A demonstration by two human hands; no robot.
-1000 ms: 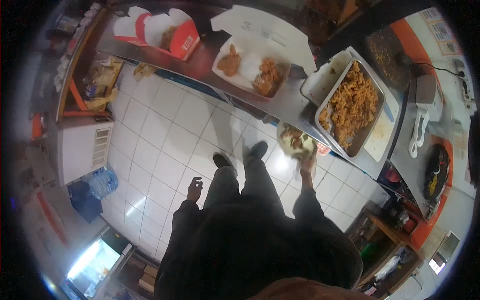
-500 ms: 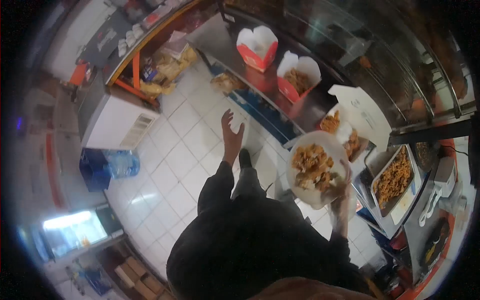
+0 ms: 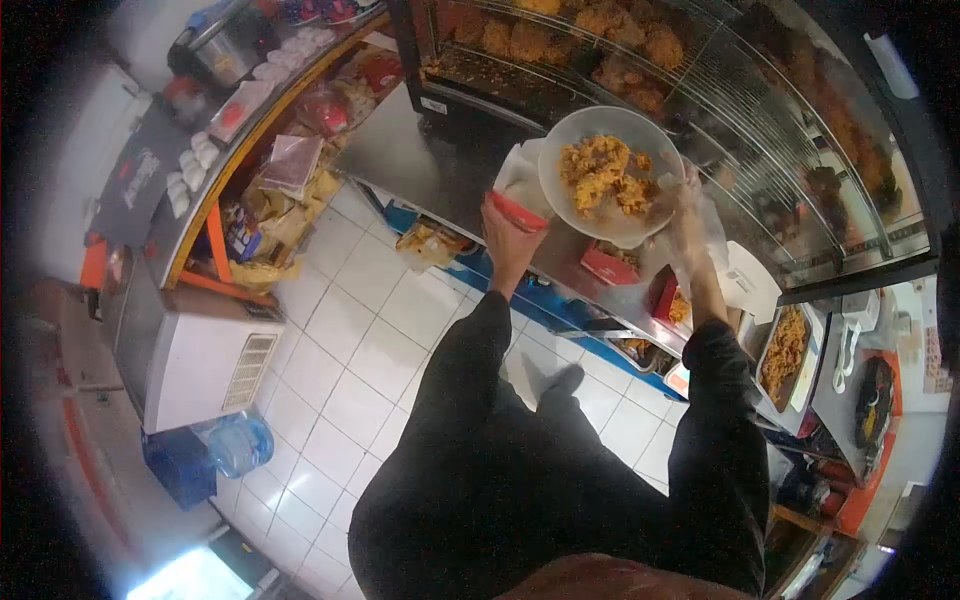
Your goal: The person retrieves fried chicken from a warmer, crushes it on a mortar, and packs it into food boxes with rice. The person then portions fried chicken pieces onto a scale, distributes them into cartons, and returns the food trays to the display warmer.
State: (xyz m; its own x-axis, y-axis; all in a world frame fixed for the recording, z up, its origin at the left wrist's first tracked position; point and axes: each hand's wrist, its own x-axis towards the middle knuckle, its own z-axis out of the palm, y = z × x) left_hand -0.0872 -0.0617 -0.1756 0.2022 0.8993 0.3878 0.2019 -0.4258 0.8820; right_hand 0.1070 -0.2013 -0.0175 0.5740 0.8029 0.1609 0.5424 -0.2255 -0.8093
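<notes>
My left hand (image 3: pixel 512 248) is closed on the near side of a red and white takeaway box (image 3: pixel 519 211) with its flaps up. Over the steel counter, my right hand (image 3: pixel 688 222), seemingly in a clear plastic glove and blurred, grips the right rim of a whitish bowl (image 3: pixel 564 207). Crispy fried chicken pieces (image 3: pixel 605 172) lie in that bowl, which is tilted and overlaps the box's right side. Partly hidden below it stands a second red box (image 3: pixel 608 266) with food in it. Beside my right wrist is an open box (image 3: pixel 677 303) holding fried pieces.
A glass display cabinet (image 3: pixel 700 130) with fried chicken rises behind the counter (image 3: pixel 400 145). To the right sits a metal tray (image 3: pixel 800 372) of fried bits, near white-handled tongs (image 3: pixel 845 360). A white appliance (image 3: pixel 215 365) and a water bottle (image 3: pixel 238 445) are at left.
My right hand has carried the bowl up and left over the boxes. My left hand, empty before, has reached forward and taken hold of the leftmost box. The view has shifted toward the counter.
</notes>
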